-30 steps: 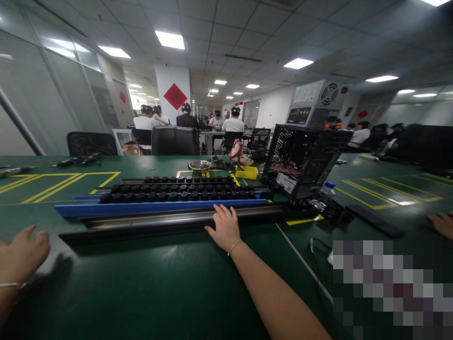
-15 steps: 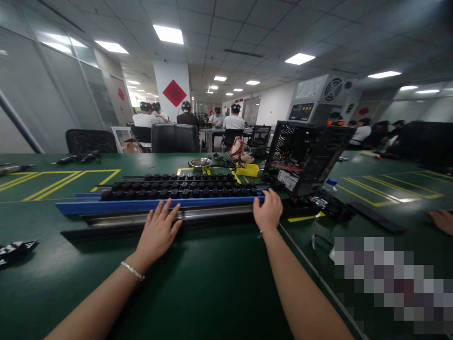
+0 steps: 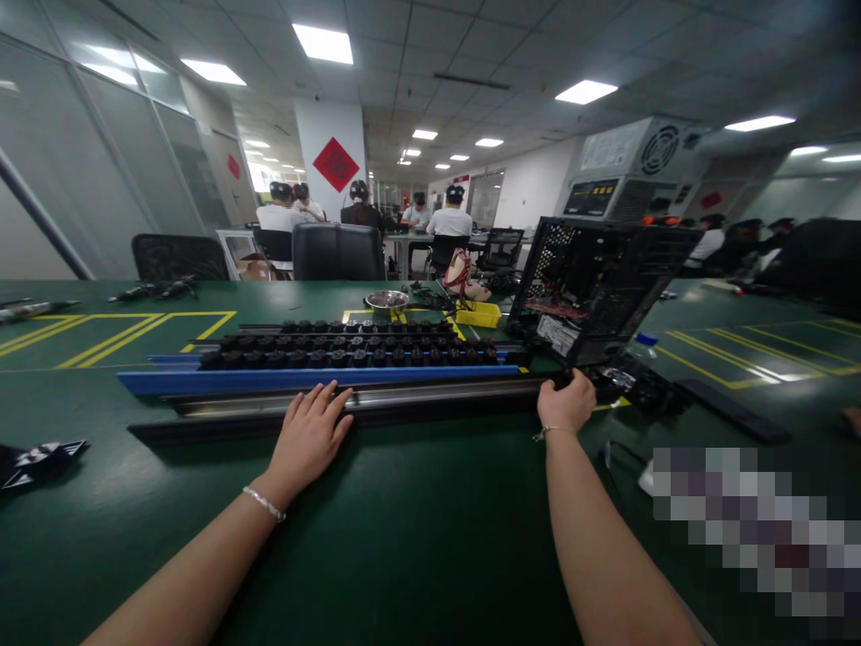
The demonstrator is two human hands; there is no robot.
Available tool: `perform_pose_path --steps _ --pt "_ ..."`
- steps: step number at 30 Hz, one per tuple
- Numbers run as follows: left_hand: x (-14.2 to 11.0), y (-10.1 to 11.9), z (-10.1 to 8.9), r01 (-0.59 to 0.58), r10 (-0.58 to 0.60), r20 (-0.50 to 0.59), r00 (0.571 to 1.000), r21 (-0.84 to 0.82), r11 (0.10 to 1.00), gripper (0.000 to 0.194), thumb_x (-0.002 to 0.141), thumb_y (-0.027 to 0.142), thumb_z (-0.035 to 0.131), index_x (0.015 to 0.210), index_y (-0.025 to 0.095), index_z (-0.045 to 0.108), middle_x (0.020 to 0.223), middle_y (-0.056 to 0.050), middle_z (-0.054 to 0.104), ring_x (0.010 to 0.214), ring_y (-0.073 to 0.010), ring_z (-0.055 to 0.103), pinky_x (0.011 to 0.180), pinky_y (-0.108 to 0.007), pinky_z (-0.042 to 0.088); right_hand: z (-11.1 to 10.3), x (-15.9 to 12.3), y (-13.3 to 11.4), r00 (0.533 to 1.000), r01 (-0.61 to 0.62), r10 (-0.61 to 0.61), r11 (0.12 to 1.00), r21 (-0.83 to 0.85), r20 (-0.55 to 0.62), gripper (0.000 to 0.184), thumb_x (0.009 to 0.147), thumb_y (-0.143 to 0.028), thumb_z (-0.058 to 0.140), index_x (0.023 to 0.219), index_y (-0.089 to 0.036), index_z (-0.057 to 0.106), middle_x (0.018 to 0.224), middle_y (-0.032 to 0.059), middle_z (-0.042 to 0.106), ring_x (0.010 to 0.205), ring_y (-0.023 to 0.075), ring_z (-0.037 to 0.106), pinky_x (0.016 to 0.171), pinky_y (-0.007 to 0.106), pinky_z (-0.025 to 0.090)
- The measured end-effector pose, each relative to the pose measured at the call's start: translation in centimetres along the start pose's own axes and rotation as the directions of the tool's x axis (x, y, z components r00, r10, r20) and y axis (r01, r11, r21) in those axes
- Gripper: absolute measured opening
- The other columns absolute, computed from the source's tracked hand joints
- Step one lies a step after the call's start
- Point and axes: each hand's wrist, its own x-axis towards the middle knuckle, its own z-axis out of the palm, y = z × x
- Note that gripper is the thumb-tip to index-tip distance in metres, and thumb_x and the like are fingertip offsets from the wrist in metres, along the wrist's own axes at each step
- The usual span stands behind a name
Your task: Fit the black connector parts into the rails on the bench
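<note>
A long black rail (image 3: pixel 457 408) with a shiny metal strip along its inside lies across the green table. My left hand (image 3: pixel 310 437) rests flat on it left of centre, fingers stretched out. Near the rail's right end is my right hand (image 3: pixel 567 404), its thumb and bent fingers closed around the edge; the fingertips are partly hidden. Just behind runs a blue rail (image 3: pixel 202 382), parallel to the black one. Beyond it lie rows of black rollers (image 3: pixel 336 357) set in narrow rails.
An open computer case (image 3: pixel 598 287) with power supplies (image 3: pixel 629 166) on top stands at back right. A metal dish (image 3: pixel 386 301) and yellow tray (image 3: pixel 478 314) sit behind the rollers. A flat black bar (image 3: pixel 730 410) lies right. Several people sit at tables farther back.
My right hand has moved right along the black rail toward its end, and its fingers have curled in. My left hand stays on the rail. The view has shifted slightly.
</note>
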Motion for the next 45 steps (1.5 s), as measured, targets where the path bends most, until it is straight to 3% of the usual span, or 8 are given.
perform_pose_path --steps 6,19,28,45 --pt "0.0 0.1 -0.4 -0.006 0.006 0.008 1.000 -0.004 1.000 0.046 0.087 0.043 0.034 0.127 0.025 0.048 0.138 -0.008 0.044 0.128 -0.0260 0.036 0.106 -0.046 0.024 -0.2 0.4 0.4 0.998 -0.033 0.029 0.997 0.068 0.064 0.043 0.068 -0.020 0.048 0.110 -0.012 0.052 0.111 0.0165 0.049 0.108 0.0282 0.045 0.091 0.043 0.036" --pt "-0.1 0.2 -0.4 -0.021 0.021 -0.002 1.000 -0.005 1.000 0.044 0.087 0.043 0.035 0.125 0.025 0.050 0.137 -0.008 0.044 0.128 -0.0267 0.037 0.105 -0.046 0.026 0.0 0.6 0.5 0.997 -0.002 -0.007 0.993 0.119 0.072 0.034 0.068 -0.021 0.053 0.101 -0.013 0.056 0.095 0.0117 0.056 0.094 0.0243 0.050 0.087 0.039 0.038" --pt "-0.2 0.2 -0.6 -0.036 0.036 -0.017 0.999 -0.007 0.999 0.042 0.088 0.042 0.036 0.123 0.025 0.051 0.137 -0.008 0.045 0.127 -0.0260 0.038 0.104 -0.045 0.029 -0.6 0.3 -0.5 0.993 -0.060 0.064 0.997 -0.045 0.094 0.039 0.066 -0.028 0.057 0.103 -0.016 0.057 0.097 0.0126 0.063 0.094 0.0293 0.052 0.085 0.043 0.036" --pt "-0.1 0.1 -0.5 -0.033 0.033 -0.012 0.999 0.001 0.999 0.042 0.088 0.042 0.035 0.123 0.024 0.051 0.138 -0.009 0.044 0.128 -0.0259 0.037 0.105 -0.045 0.028 -0.5 -0.7 -1.8 0.988 -0.013 0.018 0.999 -0.030 0.156 0.034 0.065 -0.032 0.054 0.097 -0.020 0.052 0.092 0.0073 0.066 0.091 0.0258 0.056 0.091 0.045 0.028"
